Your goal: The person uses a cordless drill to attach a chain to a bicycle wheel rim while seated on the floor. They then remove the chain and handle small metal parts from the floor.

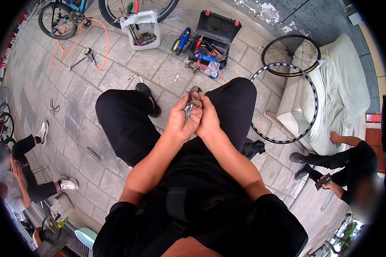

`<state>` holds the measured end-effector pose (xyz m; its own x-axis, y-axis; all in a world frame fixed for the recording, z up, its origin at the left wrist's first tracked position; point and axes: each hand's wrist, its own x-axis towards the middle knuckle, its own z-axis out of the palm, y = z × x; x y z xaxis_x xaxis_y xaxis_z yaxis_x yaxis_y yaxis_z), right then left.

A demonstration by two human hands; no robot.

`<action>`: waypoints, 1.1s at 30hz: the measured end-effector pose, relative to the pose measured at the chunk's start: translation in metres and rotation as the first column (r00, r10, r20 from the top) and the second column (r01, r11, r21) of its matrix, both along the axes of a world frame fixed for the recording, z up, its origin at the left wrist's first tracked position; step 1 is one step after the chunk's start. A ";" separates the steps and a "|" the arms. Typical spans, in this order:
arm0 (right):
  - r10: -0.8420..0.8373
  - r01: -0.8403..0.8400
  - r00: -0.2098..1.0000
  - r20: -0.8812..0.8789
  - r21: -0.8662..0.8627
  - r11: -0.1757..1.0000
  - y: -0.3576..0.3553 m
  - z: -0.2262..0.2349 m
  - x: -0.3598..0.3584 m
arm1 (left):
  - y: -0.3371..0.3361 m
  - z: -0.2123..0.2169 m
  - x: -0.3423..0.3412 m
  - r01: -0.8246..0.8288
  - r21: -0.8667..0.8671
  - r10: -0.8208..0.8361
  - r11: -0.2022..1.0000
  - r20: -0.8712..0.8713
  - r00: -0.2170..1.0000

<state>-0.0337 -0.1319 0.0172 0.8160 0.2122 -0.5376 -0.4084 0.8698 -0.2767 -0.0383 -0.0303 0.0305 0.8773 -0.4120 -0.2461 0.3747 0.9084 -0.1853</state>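
My two hands are cupped together between my knees, their sides touching. A small heap of shiny silver metal pieces (188, 109) lies in the hollow they form; the pieces are too small to name. My left hand (178, 119) is curled around the heap from the left. My right hand (208, 118) presses against it from the right, its fingers bent over toward the pieces. Some fingertips overlap and are partly hidden.
An open black toolbox (218, 30) and a white cut-open jug (154, 23) of tools stand ahead on the paving. A bare rim (316, 100) leans by a covered sofa (347, 73), near a spoked wheel (263, 55). An orange hose (107, 40) lies left. People sit at both sides.
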 end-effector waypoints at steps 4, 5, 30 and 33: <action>0.075 -0.075 0.997 0.011 -0.014 0.997 -0.009 -0.012 0.002 | -0.006 0.005 -0.008 0.075 0.054 -0.075 0.996 -0.012 0.997; 0.082 -0.083 0.997 -0.013 -0.048 0.995 -0.006 -0.005 -0.003 | -0.006 0.008 -0.013 0.064 0.077 -0.062 0.995 -0.023 0.998; -0.181 0.043 0.952 -0.246 -0.478 0.877 0.000 -0.127 0.209 | 0.037 0.069 -0.067 0.031 0.274 0.016 0.961 -0.166 0.986; -0.002 -0.188 0.970 -0.243 -0.753 0.631 -0.039 -0.104 0.203 | 0.040 0.069 -0.063 0.044 0.279 -0.012 0.959 -0.117 0.993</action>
<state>0.1696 -0.1713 -0.0871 0.6685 -0.2848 -0.6870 -0.6024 0.3344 -0.7248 -0.1018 0.0092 0.0996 0.8261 -0.3360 -0.4524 0.3919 0.9194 0.0328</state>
